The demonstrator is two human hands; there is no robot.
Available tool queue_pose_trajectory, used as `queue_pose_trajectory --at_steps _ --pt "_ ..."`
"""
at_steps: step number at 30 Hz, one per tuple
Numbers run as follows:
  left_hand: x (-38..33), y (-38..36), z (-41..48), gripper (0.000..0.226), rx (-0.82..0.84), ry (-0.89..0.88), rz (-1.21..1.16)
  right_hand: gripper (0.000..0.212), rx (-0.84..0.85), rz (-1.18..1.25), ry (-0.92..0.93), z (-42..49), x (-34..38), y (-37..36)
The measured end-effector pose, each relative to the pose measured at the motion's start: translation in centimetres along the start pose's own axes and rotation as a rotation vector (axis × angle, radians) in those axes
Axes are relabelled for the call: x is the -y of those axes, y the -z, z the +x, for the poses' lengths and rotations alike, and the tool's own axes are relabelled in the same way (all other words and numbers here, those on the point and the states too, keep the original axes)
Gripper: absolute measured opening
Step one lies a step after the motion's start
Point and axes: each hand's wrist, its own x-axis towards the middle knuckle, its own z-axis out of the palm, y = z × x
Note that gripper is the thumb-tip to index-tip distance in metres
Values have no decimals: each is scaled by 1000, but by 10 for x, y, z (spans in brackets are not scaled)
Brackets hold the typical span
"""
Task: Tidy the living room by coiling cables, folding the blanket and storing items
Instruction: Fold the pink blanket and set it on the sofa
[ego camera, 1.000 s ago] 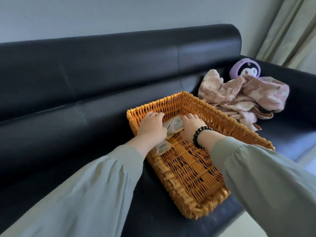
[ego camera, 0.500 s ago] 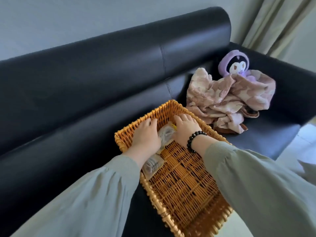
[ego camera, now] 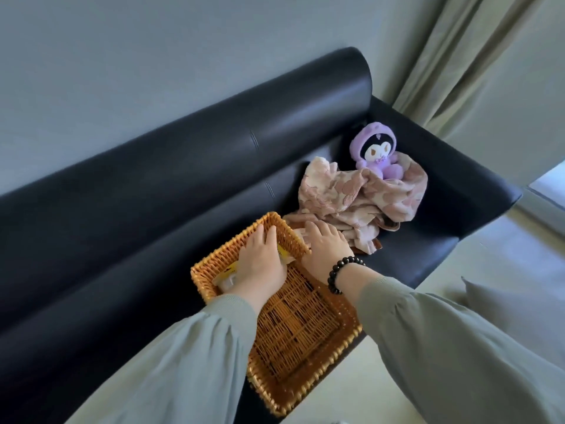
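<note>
Packets (ego camera: pixel 227 278) of clear plastic lie in the basket (ego camera: pixel 305 390) under the left hand (ego camera: pixel 260 264), which presses flat on them with fingers straight and close together; the right hand (ego camera: pixel 327 252), just beside it, rests over the basket's far corner, fingers likewise straight and gripping nothing visible; a bead bracelet (ego camera: pixel 339 273) circles its wrist; just beyond its fingertips lies the crumpled blanket (ego camera: pixel 360 200), a purple plush toy (ego camera: pixel 377 157) sitting on it; everything rests on a black sofa (ego camera: pixel 183 179).
</note>
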Motion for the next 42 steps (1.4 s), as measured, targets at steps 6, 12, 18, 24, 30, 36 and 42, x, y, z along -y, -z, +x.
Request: queue_pose_trajectory --at_steps 6,12,18,24,30,36,42 --pt "-53 2 15 77 -4 27 41 66 -6 52 33 -1 -39 37" --pt "-98 5 55 73 56 36 5 71 29 7 -15 32 -90 62" --pt "-129 8 143 72 65 34 -66 78 -7 -30 -79 97 -136 95" --pt "-165 -8 215 76 82 -74 -13 68 -2 -93 -144 154 -190 113" --pt "-199 -43 270 68 82 -51 -26 67 64 -126 -146 210 -250 116" --pt "-223 -95 325 69 166 63 -71 66 220 -199 -127 276 -324 98" --pt "-244 -135 362 83 240 145 -39 62 298 -207 -5 301 -374 77"
